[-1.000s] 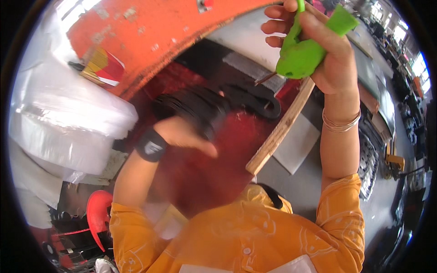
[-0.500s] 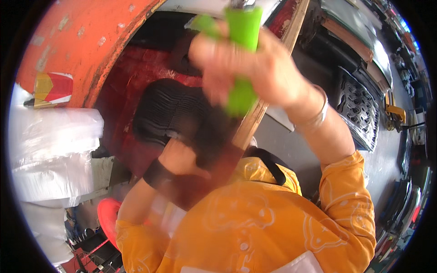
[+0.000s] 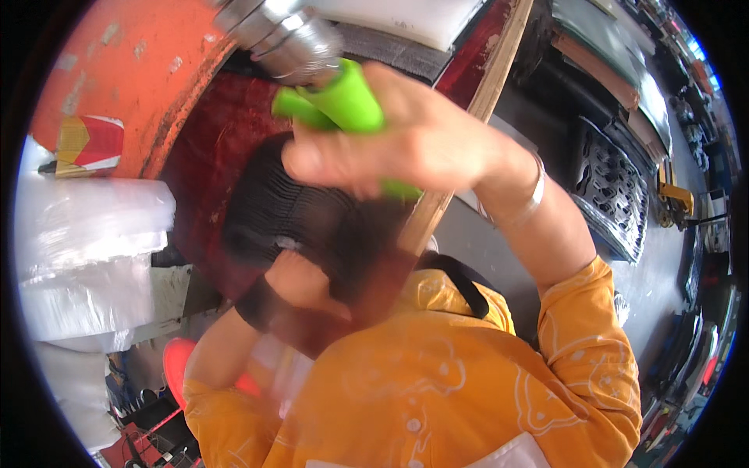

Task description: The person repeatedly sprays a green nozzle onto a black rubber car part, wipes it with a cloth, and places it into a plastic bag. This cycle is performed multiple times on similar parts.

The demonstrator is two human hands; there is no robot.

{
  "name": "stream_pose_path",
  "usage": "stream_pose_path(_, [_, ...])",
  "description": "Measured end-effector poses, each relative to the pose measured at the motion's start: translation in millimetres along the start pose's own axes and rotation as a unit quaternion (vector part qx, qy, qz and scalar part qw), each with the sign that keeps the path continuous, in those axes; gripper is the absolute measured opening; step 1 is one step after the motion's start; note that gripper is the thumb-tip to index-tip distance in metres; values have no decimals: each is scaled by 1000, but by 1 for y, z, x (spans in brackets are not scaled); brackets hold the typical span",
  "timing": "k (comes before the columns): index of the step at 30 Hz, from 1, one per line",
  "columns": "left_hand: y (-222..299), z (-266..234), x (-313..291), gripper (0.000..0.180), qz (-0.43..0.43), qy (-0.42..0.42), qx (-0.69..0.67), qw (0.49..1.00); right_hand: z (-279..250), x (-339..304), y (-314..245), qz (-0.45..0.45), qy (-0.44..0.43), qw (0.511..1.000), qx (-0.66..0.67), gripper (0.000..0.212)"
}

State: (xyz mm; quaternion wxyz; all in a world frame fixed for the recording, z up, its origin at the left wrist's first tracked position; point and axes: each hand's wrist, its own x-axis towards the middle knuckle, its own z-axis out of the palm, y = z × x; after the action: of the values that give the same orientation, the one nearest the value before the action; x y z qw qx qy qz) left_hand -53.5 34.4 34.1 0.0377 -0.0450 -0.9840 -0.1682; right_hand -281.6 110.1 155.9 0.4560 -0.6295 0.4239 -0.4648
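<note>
At the far left stood a bundle of clear plastic (image 3: 90,257), and above it an orange panel (image 3: 129,82) bore a yellow-and-red sticker (image 3: 91,146). A bright red rounded object (image 3: 176,370) showed below. Further right came the dark red table (image 3: 207,144), with a black ribbed stack (image 3: 261,203) over it. The left hand (image 3: 300,282), wearing a black wristband (image 3: 253,304), was at the near side of the stack, its thumb pointing right; its fingers were mostly hidden, so I could not tell whether they were pinching it. Above the stack, a silver head (image 3: 296,40) pointed up and left from the green tool (image 3: 355,97). The right hand (image 3: 409,148), slightly blurred, was wrapped around the tool's body, a green end poking out below. Whether tool and stack touched was unclear. A wood strip (image 3: 502,58) ran along the table's right edge, and beyond lay black openwork sheets (image 3: 612,183) and a yellow metal part (image 3: 676,195).
</note>
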Motion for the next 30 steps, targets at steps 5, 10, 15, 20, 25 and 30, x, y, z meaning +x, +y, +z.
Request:
stream_pose_path(5, [10,-7,4,80,32,-18,66,997,5,14,20,29,95,994,-36,35])
stream_pose_path(10, [11,-3,6,77,78,80,94,989,9,18,16,76,-6,997,-32,34])
stream_pose_path(15, [5,11,-3,78,-41,-60,63,995,15,45,10,4,-15,994,106,34])
stream_pose_path(20, [12,23,-4,85,-125,-63,77,987,28,96,11,-59,1,998,38,28])
stream_pose_path(25, [24,27,4,74,-188,51,-40,980,61,133,18,-72,-67,993,64,28])
stream_pose_path(30, [26,43,4,49,-187,134,-240,943,100,152,22,-57,-23,997,-47,38])
